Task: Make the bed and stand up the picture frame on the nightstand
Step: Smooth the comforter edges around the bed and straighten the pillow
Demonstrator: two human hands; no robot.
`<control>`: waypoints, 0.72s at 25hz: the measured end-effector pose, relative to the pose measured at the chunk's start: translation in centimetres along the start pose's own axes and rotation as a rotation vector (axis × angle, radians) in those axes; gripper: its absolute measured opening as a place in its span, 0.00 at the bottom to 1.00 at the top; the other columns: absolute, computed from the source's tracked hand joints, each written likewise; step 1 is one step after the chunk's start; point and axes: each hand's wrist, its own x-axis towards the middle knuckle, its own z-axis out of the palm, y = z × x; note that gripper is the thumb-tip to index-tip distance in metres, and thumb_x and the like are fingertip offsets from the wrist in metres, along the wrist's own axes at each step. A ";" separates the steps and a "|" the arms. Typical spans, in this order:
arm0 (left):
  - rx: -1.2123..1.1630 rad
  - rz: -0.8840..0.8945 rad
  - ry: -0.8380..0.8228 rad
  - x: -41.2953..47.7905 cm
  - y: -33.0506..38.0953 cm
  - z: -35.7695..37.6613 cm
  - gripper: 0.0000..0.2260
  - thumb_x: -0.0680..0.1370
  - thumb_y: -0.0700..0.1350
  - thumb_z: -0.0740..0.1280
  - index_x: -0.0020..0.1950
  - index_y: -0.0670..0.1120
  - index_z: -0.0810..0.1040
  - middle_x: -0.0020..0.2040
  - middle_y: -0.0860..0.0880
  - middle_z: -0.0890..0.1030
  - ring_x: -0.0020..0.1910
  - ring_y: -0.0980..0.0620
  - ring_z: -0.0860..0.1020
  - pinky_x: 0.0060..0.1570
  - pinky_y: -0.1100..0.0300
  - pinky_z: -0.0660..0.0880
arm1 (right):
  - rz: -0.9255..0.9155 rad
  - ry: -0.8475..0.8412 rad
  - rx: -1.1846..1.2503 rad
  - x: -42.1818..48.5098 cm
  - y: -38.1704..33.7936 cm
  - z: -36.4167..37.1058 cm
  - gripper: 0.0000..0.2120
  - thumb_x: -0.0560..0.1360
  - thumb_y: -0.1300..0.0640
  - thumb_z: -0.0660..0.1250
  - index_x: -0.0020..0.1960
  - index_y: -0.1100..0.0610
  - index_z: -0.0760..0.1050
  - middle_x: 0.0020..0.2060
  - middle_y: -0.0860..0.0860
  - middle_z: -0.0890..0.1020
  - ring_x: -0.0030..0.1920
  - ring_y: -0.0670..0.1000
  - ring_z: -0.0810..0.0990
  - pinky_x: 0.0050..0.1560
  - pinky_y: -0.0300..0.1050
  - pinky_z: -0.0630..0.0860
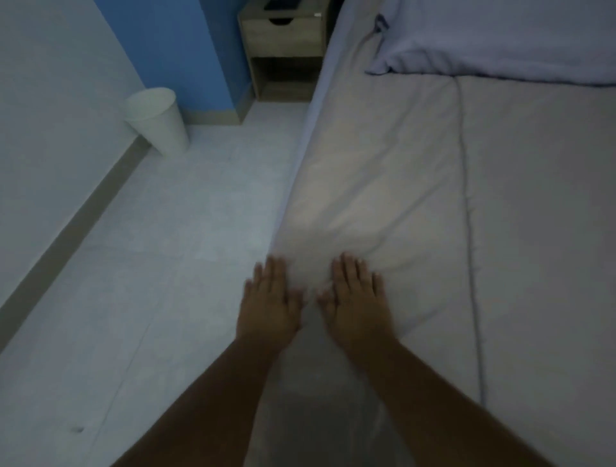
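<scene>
A pale grey sheet (pixel 383 173) covers the bed, which fills the right half of the view. My left hand (pixel 270 300) lies flat with fingers spread at the bed's left edge, over the sheet's side. My right hand (pixel 356 296) presses flat on the sheet just to its right, palm down, holding nothing. A light blue pillow or blanket (pixel 500 36) lies at the head of the bed. The wooden nightstand (pixel 283 36) stands at the top centre beside the bed. A dark object (pixel 281 4) lies on its top, cut off by the frame edge; I cannot tell what it is.
A white bin (pixel 160 120) stands against the wall at the upper left. A blue wall section (pixel 173 50) juts out next to the nightstand. Pale tiled floor (pixel 166 250) runs between the wall and the bed.
</scene>
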 end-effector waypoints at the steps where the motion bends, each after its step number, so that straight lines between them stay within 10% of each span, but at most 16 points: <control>1: 0.047 0.167 0.012 4.6 1.6 0.0 0.31 0.76 0.54 0.50 0.71 0.36 0.67 0.71 0.36 0.68 0.68 0.35 0.69 0.64 0.38 0.66 | 0.071 0.003 -0.027 3.2 1.0 -0.1 0.32 0.76 0.41 0.49 0.70 0.61 0.69 0.70 0.59 0.70 0.69 0.61 0.70 0.68 0.61 0.63; 5: 0.267 0.412 -0.155 15.8 3.6 0.9 0.29 0.81 0.54 0.50 0.78 0.42 0.49 0.79 0.43 0.50 0.78 0.45 0.48 0.74 0.49 0.45 | 0.333 -0.037 -0.103 10.0 3.0 2.0 0.38 0.76 0.35 0.45 0.77 0.58 0.52 0.77 0.55 0.54 0.77 0.57 0.51 0.74 0.57 0.45; 8: 0.318 0.507 -0.157 17.5 1.6 2.5 0.26 0.82 0.54 0.42 0.78 0.44 0.53 0.79 0.46 0.54 0.77 0.46 0.49 0.74 0.51 0.43 | 0.376 0.038 -0.182 10.1 2.4 3.9 0.35 0.76 0.37 0.42 0.77 0.55 0.53 0.77 0.52 0.56 0.77 0.55 0.50 0.74 0.56 0.42; 14: 0.264 0.657 -0.081 18.0 -1.1 2.0 0.24 0.77 0.49 0.49 0.60 0.40 0.80 0.58 0.42 0.82 0.59 0.41 0.79 0.58 0.45 0.74 | 0.386 0.112 -0.166 10.4 -0.1 3.7 0.32 0.76 0.40 0.48 0.75 0.56 0.60 0.74 0.53 0.64 0.74 0.56 0.61 0.74 0.54 0.48; 18: 0.307 0.678 -0.103 17.6 -3.2 1.6 0.22 0.76 0.47 0.53 0.57 0.39 0.82 0.54 0.41 0.83 0.54 0.40 0.82 0.52 0.44 0.77 | 0.396 0.101 -0.154 10.4 -1.8 4.1 0.31 0.76 0.42 0.52 0.72 0.58 0.66 0.71 0.55 0.70 0.71 0.57 0.68 0.71 0.54 0.53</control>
